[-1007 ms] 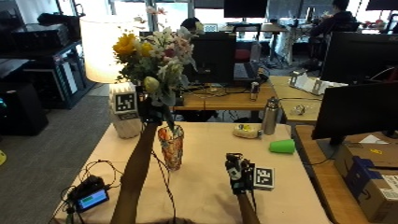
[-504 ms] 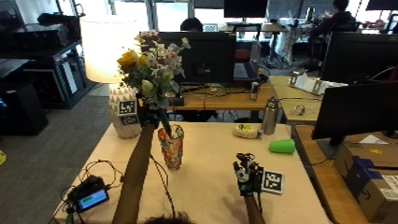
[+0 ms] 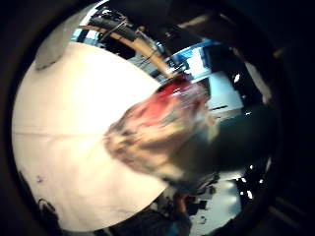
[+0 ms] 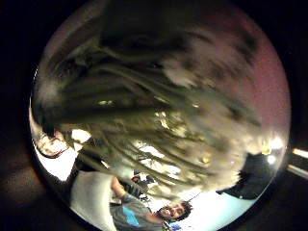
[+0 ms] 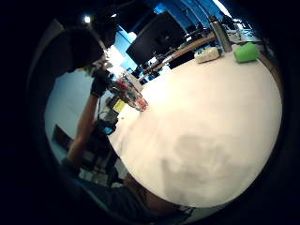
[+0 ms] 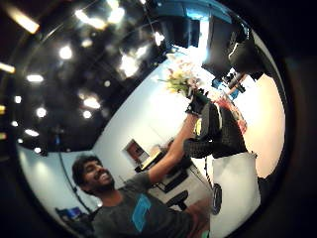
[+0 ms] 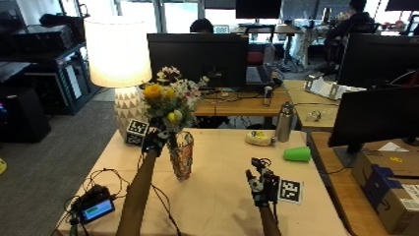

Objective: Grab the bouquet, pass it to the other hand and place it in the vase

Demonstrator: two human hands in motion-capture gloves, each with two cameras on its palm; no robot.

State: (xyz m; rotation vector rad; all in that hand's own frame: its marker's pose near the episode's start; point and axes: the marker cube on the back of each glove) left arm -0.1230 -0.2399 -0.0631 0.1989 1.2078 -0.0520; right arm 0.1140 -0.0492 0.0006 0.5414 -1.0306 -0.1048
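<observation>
Bouquet [image 7: 171, 105] gripped by left hand [image 7: 155, 142], stems in vase [image 7: 181, 155]; right hand [image 7: 260, 183] at 4 o'clock, fingers relaxed, nothing held.

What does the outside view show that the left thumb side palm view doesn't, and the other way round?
Outside view only: the vase on the table, the left hand gripping the bouquet over it, the right hand open and apart, and a green cup. Thumb side only: the stems up close. Both show the bouquet.
</observation>
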